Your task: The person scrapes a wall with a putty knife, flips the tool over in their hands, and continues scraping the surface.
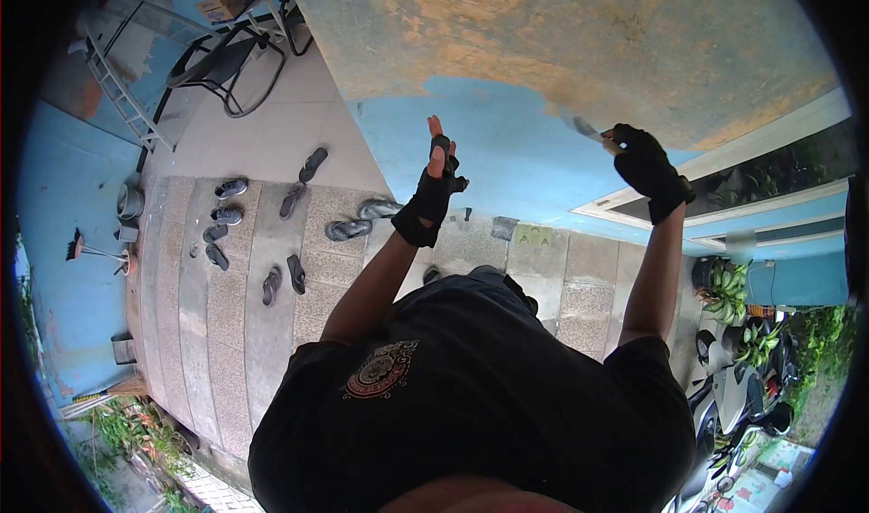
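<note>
My right hand (644, 167), in a black fingerless glove, is closed around the handle of a scraper-like tool (588, 130). The tool's blade lies near the wall (507, 142), close to the border between blue paint and a bare, patchy tan-grey area. My left hand (438, 174), also gloved in black, is raised in front of the blue part of the wall. Its fingers are stretched out and nothing is in it. Whether the left fingertips touch the wall cannot be told.
Several sandals and shoes (226, 215) lie on the tiled floor. A black chair (226, 65) and a metal ladder (122, 97) stand at upper left. A window frame (742, 204) borders the wall at right, with potted plants (724, 291) and a motorcycle (733, 395) below.
</note>
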A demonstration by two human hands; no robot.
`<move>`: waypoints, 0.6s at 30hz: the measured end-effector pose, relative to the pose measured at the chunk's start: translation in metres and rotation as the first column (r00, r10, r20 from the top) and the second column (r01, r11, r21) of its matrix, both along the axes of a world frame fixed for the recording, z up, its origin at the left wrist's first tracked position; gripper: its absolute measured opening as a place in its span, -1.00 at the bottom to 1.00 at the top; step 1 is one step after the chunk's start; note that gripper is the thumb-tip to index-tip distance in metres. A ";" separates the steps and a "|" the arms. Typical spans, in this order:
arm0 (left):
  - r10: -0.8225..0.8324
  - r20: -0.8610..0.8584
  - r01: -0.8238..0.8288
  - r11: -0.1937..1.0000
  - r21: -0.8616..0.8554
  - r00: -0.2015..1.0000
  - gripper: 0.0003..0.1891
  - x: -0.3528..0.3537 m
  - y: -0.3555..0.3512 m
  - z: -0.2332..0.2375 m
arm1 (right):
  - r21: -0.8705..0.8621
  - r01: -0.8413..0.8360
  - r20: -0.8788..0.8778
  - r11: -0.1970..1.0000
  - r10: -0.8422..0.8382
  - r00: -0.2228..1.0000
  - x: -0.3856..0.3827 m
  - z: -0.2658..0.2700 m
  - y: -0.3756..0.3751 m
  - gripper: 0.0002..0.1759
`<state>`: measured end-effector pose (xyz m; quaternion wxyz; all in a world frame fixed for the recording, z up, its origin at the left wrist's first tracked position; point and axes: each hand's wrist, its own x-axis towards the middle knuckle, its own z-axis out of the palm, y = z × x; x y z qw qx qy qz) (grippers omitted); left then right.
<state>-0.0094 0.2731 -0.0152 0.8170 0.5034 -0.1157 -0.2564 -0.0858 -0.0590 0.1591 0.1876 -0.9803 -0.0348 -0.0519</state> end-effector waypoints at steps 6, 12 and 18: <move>0.051 0.354 -0.033 0.998 -0.057 0.934 0.18 0.001 -0.022 0.030 | -0.072 -0.002 0.220 0.997 0.018 0.975 0.065 -0.080 0.006 -0.76; 0.059 0.253 0.015 0.959 -0.282 0.966 0.21 -0.012 -0.041 0.022 | 0.055 -0.085 0.001 0.995 0.085 0.996 0.030 -0.065 0.061 -0.83; 0.096 0.290 -0.025 0.971 -0.240 0.952 0.19 -0.007 -0.050 0.005 | 0.104 0.094 0.205 0.990 -0.114 0.972 -0.004 0.006 0.001 -0.82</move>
